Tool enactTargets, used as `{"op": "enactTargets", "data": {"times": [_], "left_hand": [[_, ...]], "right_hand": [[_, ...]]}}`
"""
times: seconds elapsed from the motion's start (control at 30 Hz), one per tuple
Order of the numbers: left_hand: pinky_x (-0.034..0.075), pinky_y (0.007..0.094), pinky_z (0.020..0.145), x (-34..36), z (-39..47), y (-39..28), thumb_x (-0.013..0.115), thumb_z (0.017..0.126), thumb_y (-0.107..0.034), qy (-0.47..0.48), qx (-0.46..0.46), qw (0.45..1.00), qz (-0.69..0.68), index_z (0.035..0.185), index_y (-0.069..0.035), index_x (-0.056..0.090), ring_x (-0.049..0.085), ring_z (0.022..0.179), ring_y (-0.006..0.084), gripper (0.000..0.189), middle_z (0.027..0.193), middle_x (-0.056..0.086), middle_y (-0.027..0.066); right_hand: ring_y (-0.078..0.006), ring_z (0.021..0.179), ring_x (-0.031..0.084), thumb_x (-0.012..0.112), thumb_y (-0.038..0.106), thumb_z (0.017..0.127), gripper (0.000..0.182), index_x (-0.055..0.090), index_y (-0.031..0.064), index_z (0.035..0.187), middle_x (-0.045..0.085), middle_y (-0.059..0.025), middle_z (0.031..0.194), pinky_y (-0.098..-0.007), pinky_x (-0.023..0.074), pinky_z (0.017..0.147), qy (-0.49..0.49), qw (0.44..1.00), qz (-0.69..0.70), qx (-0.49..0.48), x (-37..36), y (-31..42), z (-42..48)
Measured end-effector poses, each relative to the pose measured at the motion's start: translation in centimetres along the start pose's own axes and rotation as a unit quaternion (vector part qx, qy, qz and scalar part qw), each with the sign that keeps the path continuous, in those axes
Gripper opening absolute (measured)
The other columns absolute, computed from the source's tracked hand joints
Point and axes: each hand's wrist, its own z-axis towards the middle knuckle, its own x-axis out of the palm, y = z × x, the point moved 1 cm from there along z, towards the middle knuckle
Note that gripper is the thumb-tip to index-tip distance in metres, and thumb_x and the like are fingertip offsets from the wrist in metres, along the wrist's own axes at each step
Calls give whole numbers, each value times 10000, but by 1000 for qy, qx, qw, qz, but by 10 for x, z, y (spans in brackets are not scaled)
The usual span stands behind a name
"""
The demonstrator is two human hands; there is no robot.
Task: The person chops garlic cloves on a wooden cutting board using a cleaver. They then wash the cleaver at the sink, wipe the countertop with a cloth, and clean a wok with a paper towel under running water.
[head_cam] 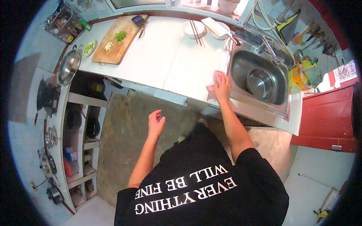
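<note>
My right hand (pixel 223 88) grips a pink cloth (pixel 218 76) on the white countertop (pixel 152 53), just left of the sink. Part of the cloth hangs out to the left of the fingers. My left hand (pixel 156 124) is in the air over the floor, in front of the counter, with fingers loosely curled and apart and nothing in it. To the right of the cloth, the stainless steel sink (pixel 240 62) has a metal basin (pixel 260 84) inside. Behind, a cleaver (pixel 216 27) rests across a bowl (pixel 223 34), and chopsticks (pixel 195 32) lie over another bowl (pixel 186 29).
A wooden cutting board (pixel 110 55) at the left bears chopped greens (pixel 120 36), chopped garlic (pixel 108 46) and a dark device (pixel 138 20). Beside it are a plate of sliced vegetables (pixel 89 48) and a metal wok lid (pixel 69 66). A faucet (pixel 271 50) rises behind the sink.
</note>
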Motion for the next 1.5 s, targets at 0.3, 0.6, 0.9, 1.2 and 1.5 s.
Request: {"op": "enactTargets", "data": {"times": [0.3,0.6,0.9,1.2,1.5], "left_hand": [[449,353,918,5,51,-18,652,745,-80,26,111,991,76,1231,-61,491,515,1087,255,513,1277,444,136],[350,420,1027,-11,142,-42,688,733,-111,67,115,957,256,1264,2,417,398,1228,358,607,1329,404,203],[324,410,1055,12,204,-39,701,713,-94,108,81,883,450,1315,-3,374,353,1264,378,692,1363,358,230],[359,416,1025,5,199,-37,641,733,-40,107,116,866,474,1266,8,420,385,1236,381,579,1341,383,235],[428,428,930,-8,217,-36,644,698,-20,136,185,863,450,1221,-3,442,472,1103,386,561,1266,454,213]], "right_hand": [[-327,1168,443,561,136,765,467,521,102,1228,483,-157,1285,-456,307,1018,33,980,-177,-84,63,-9,32],[-327,1076,502,553,211,782,389,535,125,1161,499,-116,1229,-449,387,929,-61,992,-105,-21,75,-40,186],[-314,1176,420,640,235,722,581,487,180,1279,453,-111,1299,-469,315,1010,67,984,-103,-126,155,-17,227],[-254,1153,478,719,122,547,586,580,187,1112,539,-66,1197,-480,328,1010,196,886,17,-420,92,18,133],[-304,1165,446,680,152,569,598,561,155,1155,506,-78,1275,-466,318,1027,13,966,-218,-140,81,-38,213]]}}
